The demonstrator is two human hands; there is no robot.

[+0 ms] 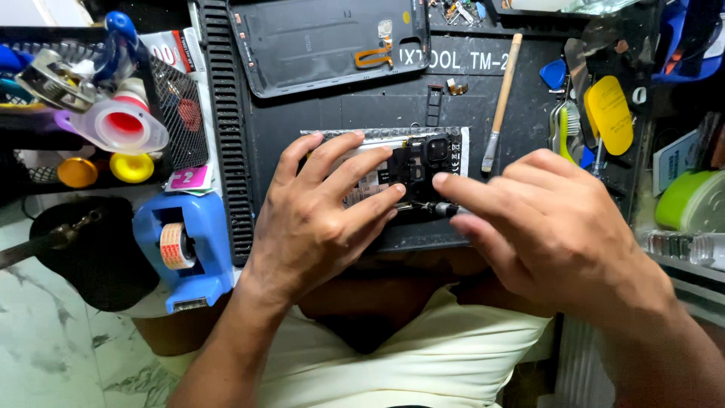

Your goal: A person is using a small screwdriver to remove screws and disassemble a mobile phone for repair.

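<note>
Head view: one cam, looking down at dark work mat [332,113] on surface.
Phone: opened phone [423,162] lies mid-mat, back off, camera module & board showing.
L hand: left hand [321,215] spread flat, fingers apart, pressing on phone.
R hand: right hand [551,227] pinched shut on thin screwdriver [438,208], tip at phone's lower edge.
Nearby: back cover [325,41] above phone; brush [502,98] to its right; blue tape dispenser [181,249] left of mat.
</note>
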